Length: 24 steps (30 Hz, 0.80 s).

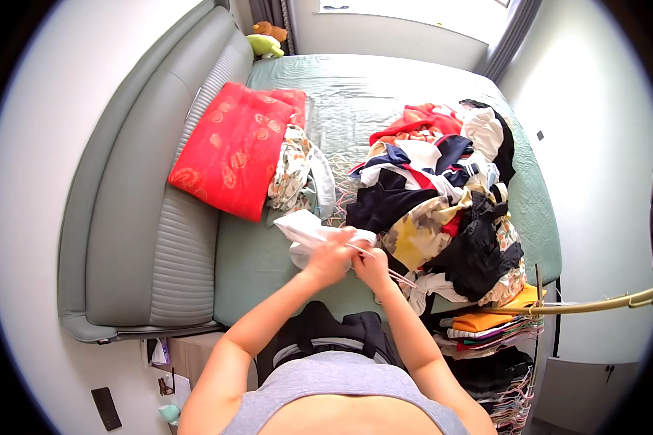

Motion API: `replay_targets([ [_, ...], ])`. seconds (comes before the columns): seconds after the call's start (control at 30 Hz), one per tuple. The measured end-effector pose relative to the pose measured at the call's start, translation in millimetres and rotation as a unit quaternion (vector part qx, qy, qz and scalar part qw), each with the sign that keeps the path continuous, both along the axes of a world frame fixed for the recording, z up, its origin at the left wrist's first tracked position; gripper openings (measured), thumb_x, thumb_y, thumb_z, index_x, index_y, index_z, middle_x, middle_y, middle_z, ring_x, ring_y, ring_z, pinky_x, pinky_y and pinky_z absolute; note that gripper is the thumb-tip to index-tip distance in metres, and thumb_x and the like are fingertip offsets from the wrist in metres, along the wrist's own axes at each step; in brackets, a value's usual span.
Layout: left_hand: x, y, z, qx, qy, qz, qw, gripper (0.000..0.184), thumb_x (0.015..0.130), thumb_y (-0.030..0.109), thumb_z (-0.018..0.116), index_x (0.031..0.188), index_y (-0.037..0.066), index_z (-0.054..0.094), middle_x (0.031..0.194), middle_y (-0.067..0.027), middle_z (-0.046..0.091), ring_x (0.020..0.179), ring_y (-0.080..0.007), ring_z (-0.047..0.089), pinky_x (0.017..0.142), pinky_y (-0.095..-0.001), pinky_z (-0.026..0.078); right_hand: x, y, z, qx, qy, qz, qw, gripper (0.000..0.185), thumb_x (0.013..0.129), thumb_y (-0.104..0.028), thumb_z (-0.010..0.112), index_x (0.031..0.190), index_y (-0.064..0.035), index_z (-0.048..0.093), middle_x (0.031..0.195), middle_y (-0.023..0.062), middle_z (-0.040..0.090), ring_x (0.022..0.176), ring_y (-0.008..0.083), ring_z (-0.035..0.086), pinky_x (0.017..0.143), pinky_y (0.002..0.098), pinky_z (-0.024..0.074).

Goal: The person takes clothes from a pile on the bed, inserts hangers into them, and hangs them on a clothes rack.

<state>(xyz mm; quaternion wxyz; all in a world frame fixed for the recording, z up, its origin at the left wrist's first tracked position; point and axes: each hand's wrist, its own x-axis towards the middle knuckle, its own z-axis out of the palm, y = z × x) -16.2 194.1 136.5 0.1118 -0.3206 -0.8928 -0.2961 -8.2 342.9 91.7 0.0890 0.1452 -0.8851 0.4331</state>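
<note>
In front of my body, above the near edge of the bed, my left hand [330,257] grips a bunched white garment [301,226], some of which hangs below the hand. My right hand [372,267] is close beside it, its fingers closed around thin pale-pink clothes hangers [400,278]; I cannot tell how many. Part of the white cloth reaches over toward the right hand's fingertips. Just right of my hands lies a large heap of mixed clothes [413,225]. More thin hangers [345,190] lie on the sheet beyond my hands.
A folded red quilt [232,152] rests on the bed [247,272] against the grey headboard [123,217], with patterned fabric [292,170] beside it. At lower right, clothes on hangers [493,326] hang from a rail near a curved gold-coloured bar [595,306]. Plush toys [267,43] sit at the far corner.
</note>
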Motion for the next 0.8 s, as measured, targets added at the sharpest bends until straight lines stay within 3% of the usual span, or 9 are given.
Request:
replay_targets([
  [0.03,3.5,9.6,4.3,0.023,0.0,-0.01,1.0,0.052,0.064,-0.001,0.06,0.114,0.016,0.054,0.121,-0.0144,0.046,0.105,-0.0351,0.05,0.085,-0.0417,0.046,-2.6,-9.3,-5.3,-0.078,0.097,-0.03,0.992,0.017,0.082,-0.013,0.056,0.067,-0.004,0.056,0.059,0.0162,0.056,0.054,0.0317,0.057,0.047,0.038,0.0414],
  [0.13,5.1,9.6,31.8,0.157,-0.104,-0.043,0.981,0.048,0.067,0.007,0.061,0.115,0.009,0.054,0.122,-0.0174,0.045,0.109,-0.0346,0.047,0.09,-0.0426,0.041,-3.9,4.9,14.7,-0.185,0.046,-0.093,0.977,0.021,0.083,-0.011,0.054,0.064,-0.0014,0.053,0.057,0.0133,0.053,0.05,0.0252,0.054,0.046,0.0349,0.0392],
  [0.27,-16.8,-27.5,56.3,-0.094,0.124,0.037,0.987,0.037,0.073,0.029,0.067,0.106,0.014,0.059,0.112,-0.0069,0.054,0.105,-0.024,0.051,0.092,-0.0421,0.036,2.3,32.5,9.1,-0.271,0.061,-0.111,0.954,0.028,0.086,-0.01,0.055,0.06,0.001,0.051,0.051,0.0034,0.045,0.045,0.0094,0.044,0.042,0.0269,0.0331],
  [0.3,-24.5,-36.2,45.4,-0.128,0.123,0.037,0.983,0.028,0.073,0.034,0.066,0.093,0.014,0.061,0.09,-0.0008,0.059,0.09,-0.0188,0.056,0.093,-0.0453,0.033,2.6,32.6,20.8,-0.294,0.072,-0.135,0.943,0.029,0.087,-0.011,0.055,0.061,0.0013,0.051,0.05,0.0021,0.045,0.045,0.0069,0.043,0.042,0.0251,0.0318],
  [0.33,-32.5,-41.0,38.1,-0.165,0.147,0.022,0.975,0.024,0.074,0.034,0.066,0.078,0.013,0.057,0.07,0.0004,0.055,0.07,-0.0193,0.058,0.078,-0.0412,0.042,4.4,36.2,24.7,-0.304,0.047,-0.154,0.939,0.028,0.088,-0.011,0.054,0.063,0.0014,0.054,0.049,0.001,0.045,0.045,0.0056,0.043,0.041,0.024,0.0318],
  [0.4,-34.2,-30.1,21.9,-0.138,0.108,-0.014,0.984,0.025,0.074,0.032,0.065,0.071,0.012,0.051,0.062,-0.0017,0.051,0.058,-0.0215,0.057,0.059,-0.0364,0.045,8.9,32.2,34.4,-0.34,0.041,-0.164,0.925,0.028,0.089,-0.013,0.055,0.065,0.0014,0.055,0.049,-0.0003,0.046,0.045,0.0048,0.043,0.041,0.0235,0.0322],
  [0.43,-29.7,-18.8,28.0,-0.115,0.141,-0.051,0.982,0.025,0.075,0.03,0.064,0.069,0.012,0.048,0.062,-0.0026,0.052,0.058,-0.0215,0.057,0.047,-0.033,0.043,9.7,28.7,33.5,-0.334,0.045,-0.164,0.927,0.028,0.089,-0.014,0.055,0.065,0.0009,0.055,0.049,-0.0009,0.046,0.045,0.0048,0.043,0.041,0.0234,0.0324],
  [0.67,-12.1,41.0,13.6,-0.054,0.088,-0.075,0.992,0.023,0.079,0.03,0.061,0.071,0.011,0.05,0.064,-0.0024,0.055,0.057,-0.0221,0.058,0.048,-0.0342,0.046,34.5,37.3,28.6,-0.345,0.081,-0.227,0.907,0.016,0.086,-0.014,0.06,0.079,-0.0018,0.052,0.072,0.0044,0.055,0.062,0.0114,0.051,0.059,0.0247,0.0421],
  [0.8,2.7,62.5,27.6,0.031,0.061,-0.064,0.996,0.018,0.08,0.025,0.061,0.073,0.01,0.053,0.067,-0.0043,0.058,0.058,-0.0251,0.059,0.048,-0.036,0.044,78.9,84.9,18.9,-0.129,0.173,-0.3,0.929,0.012,0.079,-0.011,0.06,0.084,-0.0022,0.054,0.083,0.0121,0.057,0.076,0.0247,0.055,0.069,0.0318,0.0443],
])
